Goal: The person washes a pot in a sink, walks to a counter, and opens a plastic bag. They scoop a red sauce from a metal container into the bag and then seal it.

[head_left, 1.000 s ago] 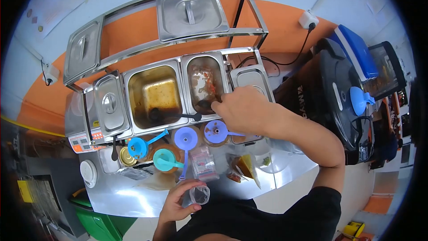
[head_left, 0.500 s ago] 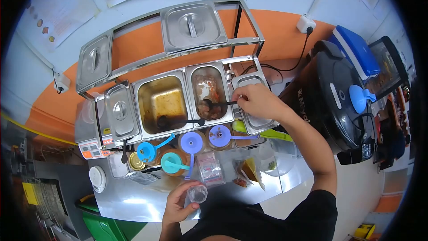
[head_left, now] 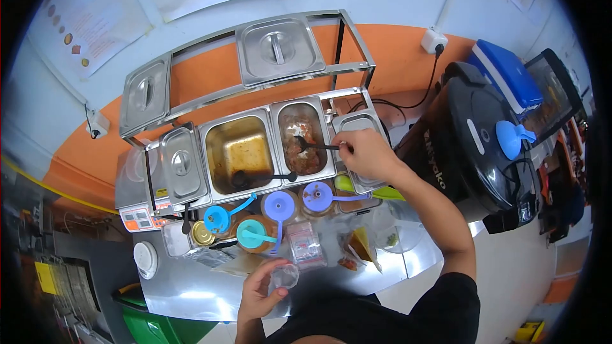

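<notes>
My right hand [head_left: 362, 155] is closed on the handle of a black spoon [head_left: 322, 146], whose bowl rests on the reddish food [head_left: 305, 159] in the narrow steel pan. Between the thumb and fingers of my left hand [head_left: 260, 293] is a small clear cup [head_left: 284, 276], held near the counter's front edge. Left of the food pan, a wider steel pan [head_left: 245, 146] has brown liquid at its bottom and a second black ladle [head_left: 264, 176] lying in it.
Jars with a blue lid [head_left: 217, 219], a teal lid [head_left: 253, 234] and purple lids [head_left: 279, 206] stand before the pans. A packet [head_left: 306, 246] and an opened pouch [head_left: 362, 246] lie on the counter. A large black cooker [head_left: 456, 146] stands at right.
The spoon's bowl has shifted slightly up within the food pan. My left hand still holds the cup. The whole view has moved a little, with the pans now lower in it.
</notes>
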### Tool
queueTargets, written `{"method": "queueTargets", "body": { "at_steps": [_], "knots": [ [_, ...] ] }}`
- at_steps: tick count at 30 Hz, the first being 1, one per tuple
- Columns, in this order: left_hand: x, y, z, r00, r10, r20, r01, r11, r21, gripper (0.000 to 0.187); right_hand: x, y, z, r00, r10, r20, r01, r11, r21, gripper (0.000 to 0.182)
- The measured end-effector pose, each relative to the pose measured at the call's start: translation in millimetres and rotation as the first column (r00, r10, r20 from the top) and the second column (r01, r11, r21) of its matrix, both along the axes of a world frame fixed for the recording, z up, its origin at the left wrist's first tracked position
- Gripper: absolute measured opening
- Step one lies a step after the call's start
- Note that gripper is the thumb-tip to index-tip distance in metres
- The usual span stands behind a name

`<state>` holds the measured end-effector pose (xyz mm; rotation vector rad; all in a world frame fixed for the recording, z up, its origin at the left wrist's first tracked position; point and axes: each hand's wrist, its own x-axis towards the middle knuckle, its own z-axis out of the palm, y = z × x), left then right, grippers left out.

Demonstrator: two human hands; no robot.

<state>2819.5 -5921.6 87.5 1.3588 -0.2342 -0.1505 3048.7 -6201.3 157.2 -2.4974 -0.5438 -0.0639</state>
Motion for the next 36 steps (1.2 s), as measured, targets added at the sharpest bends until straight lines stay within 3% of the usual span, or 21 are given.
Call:
{"method": "queueTargets", "body": {
  "at_steps": [4, 6, 7, 10, 12, 15, 22, 25, 26, 28, 30, 32, 34, 36],
  "knots": [
    [-4, 2, -3, 0.997, 0.015, -0.071, -0.018, 0.999, -0.046, 0.057, -7, 5, -3, 0.998, -0.026, 0.050, 0.026, 1.000, -0.006, 0.020],
    [-4, 3, -1, 0.999, 0.010, -0.040, -0.012, 0.999, -0.051, 0.058, -11, 9, -4, 0.974, -0.043, 0.223, 0.061, 0.995, -0.075, 0.020],
    [-4, 3, 0, 0.999, 0.012, -0.035, -0.013, 0.999, -0.050, 0.058, -9, 8, -8, 0.973, -0.042, 0.227, 0.060, 0.995, -0.074, 0.020],
    [-6, 4, 1, 0.999, -0.005, -0.033, 0.000, 0.987, -0.162, 0.060, -6, 5, -16, 0.982, -0.015, 0.191, 0.014, 1.000, 0.006, 0.020],
    [-7, 5, 0, 0.999, 0.012, -0.037, -0.018, 0.987, -0.162, 0.062, -1, 4, -10, 0.995, -0.066, -0.079, 0.076, 0.989, 0.124, 0.024],
    [-10, 5, -2, 0.997, 0.020, -0.070, -0.032, 0.983, -0.183, 0.062, 9, -4, -19, 0.987, -0.042, -0.154, 0.075, 0.973, 0.219, 0.024],
    [-5, 15, 17, 0.999, 0.034, -0.026, -0.037, 0.987, -0.158, 0.062, 10, -17, -17, 0.982, -0.065, -0.178, 0.111, 0.960, 0.257, 0.023],
    [8, 29, 35, 0.984, 0.158, 0.077, -0.155, 0.987, -0.053, 0.062, 7, -29, -11, 0.989, -0.065, -0.131, 0.108, 0.927, 0.360, 0.023],
    [21, 29, 51, 0.971, 0.196, 0.133, -0.197, 0.980, -0.008, 0.061, 3, -33, 2, 0.977, -0.070, -0.199, 0.138, 0.925, 0.354, 0.021],
    [60, 25, 81, 0.916, 0.186, 0.355, -0.250, 0.957, 0.144, 0.056, -1, -39, 20, 0.962, -0.067, -0.266, 0.158, 0.928, 0.338, 0.018],
    [106, 23, 96, 0.929, 0.106, 0.354, -0.255, 0.879, 0.404, 0.053, -4, -45, 33, 0.973, -0.039, -0.229, 0.145, 0.871, 0.469, 0.019],
    [142, 10, 95, 0.938, 0.125, 0.324, -0.264, 0.862, 0.433, 0.052, -8, -48, 55, 0.985, 0.011, -0.171, 0.074, 0.873, 0.482, 0.020],
    [167, -1, 89, 0.927, 0.082, 0.367, -0.245, 0.872, 0.424, 0.051, -18, -47, 86, 0.960, 0.029, -0.277, 0.105, 0.883, 0.458, 0.021],
    [177, -12, 82, 0.910, 0.027, 0.413, -0.215, 0.883, 0.417, 0.051, -21, -48, 98, 0.966, 0.012, -0.258, 0.104, 0.896, 0.431, 0.021]
  ]
}}
